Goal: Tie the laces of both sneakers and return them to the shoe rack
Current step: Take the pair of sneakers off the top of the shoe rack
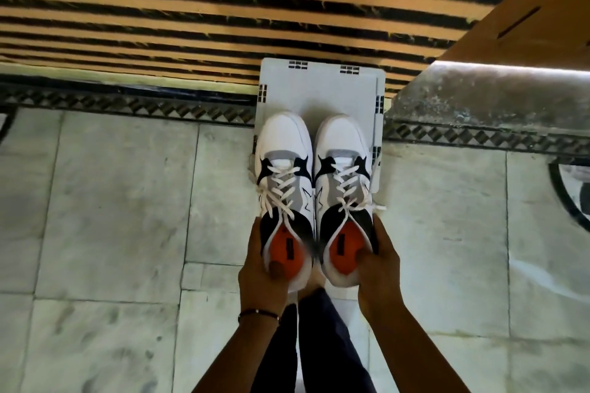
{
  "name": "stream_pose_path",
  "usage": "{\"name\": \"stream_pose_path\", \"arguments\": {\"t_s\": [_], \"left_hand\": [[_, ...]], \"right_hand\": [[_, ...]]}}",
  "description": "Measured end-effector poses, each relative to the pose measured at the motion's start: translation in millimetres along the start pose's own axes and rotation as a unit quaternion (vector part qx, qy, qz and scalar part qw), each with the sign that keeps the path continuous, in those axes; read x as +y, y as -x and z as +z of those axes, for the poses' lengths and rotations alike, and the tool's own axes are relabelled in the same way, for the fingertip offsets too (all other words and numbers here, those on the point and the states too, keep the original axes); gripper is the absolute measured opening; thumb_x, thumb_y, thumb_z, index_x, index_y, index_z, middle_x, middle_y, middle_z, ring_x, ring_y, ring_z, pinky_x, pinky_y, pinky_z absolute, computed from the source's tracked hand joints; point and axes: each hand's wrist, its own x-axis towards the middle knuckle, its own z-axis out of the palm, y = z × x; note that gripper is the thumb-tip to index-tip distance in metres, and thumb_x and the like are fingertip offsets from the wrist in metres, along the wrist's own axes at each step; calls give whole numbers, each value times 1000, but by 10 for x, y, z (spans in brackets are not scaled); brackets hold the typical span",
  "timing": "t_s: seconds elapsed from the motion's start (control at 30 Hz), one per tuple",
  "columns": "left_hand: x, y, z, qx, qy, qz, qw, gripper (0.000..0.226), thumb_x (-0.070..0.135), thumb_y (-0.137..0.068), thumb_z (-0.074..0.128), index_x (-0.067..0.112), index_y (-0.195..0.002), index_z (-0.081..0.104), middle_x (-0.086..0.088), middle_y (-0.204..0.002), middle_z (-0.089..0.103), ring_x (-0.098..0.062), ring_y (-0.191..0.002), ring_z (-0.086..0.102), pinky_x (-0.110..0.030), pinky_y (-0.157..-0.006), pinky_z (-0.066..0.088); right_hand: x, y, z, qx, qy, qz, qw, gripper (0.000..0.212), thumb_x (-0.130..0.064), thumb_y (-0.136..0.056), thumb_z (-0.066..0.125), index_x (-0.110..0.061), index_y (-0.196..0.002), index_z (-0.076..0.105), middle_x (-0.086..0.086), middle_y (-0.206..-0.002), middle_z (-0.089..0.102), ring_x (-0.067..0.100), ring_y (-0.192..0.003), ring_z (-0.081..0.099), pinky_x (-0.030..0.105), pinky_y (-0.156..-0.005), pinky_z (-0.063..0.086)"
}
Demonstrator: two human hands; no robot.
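Two white, grey and black sneakers with orange insoles are held side by side, toes pointing away from me. My left hand [266, 268] grips the heel of the left sneaker [284, 169], thumb inside on the insole. My right hand [380, 262] grips the heel of the right sneaker [343, 166] from its outer side. Both have white laces crossed up the front, with loose ends hanging at the sides; I see no bow. Beneath them lies a white board [322, 89] with black marker patterns. A slatted wooden shoe rack [159, 19] fills the top of the view.
Pale marble floor tiles [111, 201] spread left and right, with a dark patterned border strip [127, 105] along the rack. A cardboard box [536, 19] stands at the upper right over a grey ledge [479, 96]. My dark trouser legs [316, 344] show below the hands.
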Motion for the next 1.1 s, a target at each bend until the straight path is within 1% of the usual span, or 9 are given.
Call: {"name": "stream_pose_path", "arguments": {"t_s": [0.17,0.23,0.33,0.43,0.57,0.7,0.83,1.03,1.1], "left_hand": [[-396,459,-160,-42,5,-27,999,85,44,-62,54,27,-141,27,14,-119,46,-8,-109,45,-19,-90,34],[-521,608,-207,-55,-1,-39,998,83,34,-64,55,29,-141,24,13,-113,46,-9,-104,46,-20,-86,36],[-760,814,-274,-77,-20,-36,996,80,21,-71,59,31,-141,22,11,-112,47,-8,-99,44,-18,-82,36],[-1061,864,-236,-81,-30,-56,995,77,4,-78,56,29,-142,21,0,-126,53,-20,-110,52,-18,-86,34],[-1526,661,-50,-77,-50,-75,993,75,0,-81,52,29,-143,20,-10,-137,51,-27,-113,53,-18,-85,36],[-2049,235,307,-70,-83,-71,992,80,-2,-75,51,34,-141,24,-12,-133,55,-32,-119,52,-29,-95,41],[-2455,-272,684,-59,-112,-39,991,78,-4,-76,47,30,-142,24,-13,-138,50,-35,-123,48,-38,-102,39],[-3004,-840,1046,-67,-90,36,993,79,-4,-78,49,28,-144,19,-9,-140,47,-31,-125,46,-37,-103,39],[-3137,-959,1119,-66,-82,84,991,80,-4,-78,50,26,-144,17,-1,-142,44,-21,-127,43,-30,-102,38]], "right_hand": [[586,391,-217,16,3,50,999,78,19,-68,32,-30,-124,55,3,-120,63,28,-111,57,53,-90,52],[784,506,-289,14,3,57,998,79,18,-66,32,-31,-123,55,3,-117,64,28,-110,58,50,-83,55],[1080,664,-347,20,16,57,998,74,19,-70,31,-25,-126,54,6,-114,66,25,-104,61,32,-74,53],[1363,668,-326,15,23,58,998,72,20,-71,31,-21,-126,54,7,-112,67,24,-99,63,31,-73,51],[1767,375,-240,6,49,65,997,71,19,-74,29,-17,-131,48,12,-120,62,30,-107,58,34,-80,50],[2244,-217,-146,9,62,74,995,71,20,-75,28,-17,-133,46,13,-122,60,30,-107,57,27,-68,49],[2629,-835,-26,-2,57,43,997,68,20,-76,29,-18,-129,49,9,-117,59,22,-96,55,26,-67,47],[3163,-1569,186,-9,66,-39,997,72,17,-74,32,-23,-132,44,10,-129,56,29,-117,52,49,-94,49],[3280,-1708,221,-8,71,-74,995,74,15,-74,32,-26,-135,40,6,-133,54,26,-121,50,50,-97,48]]}}
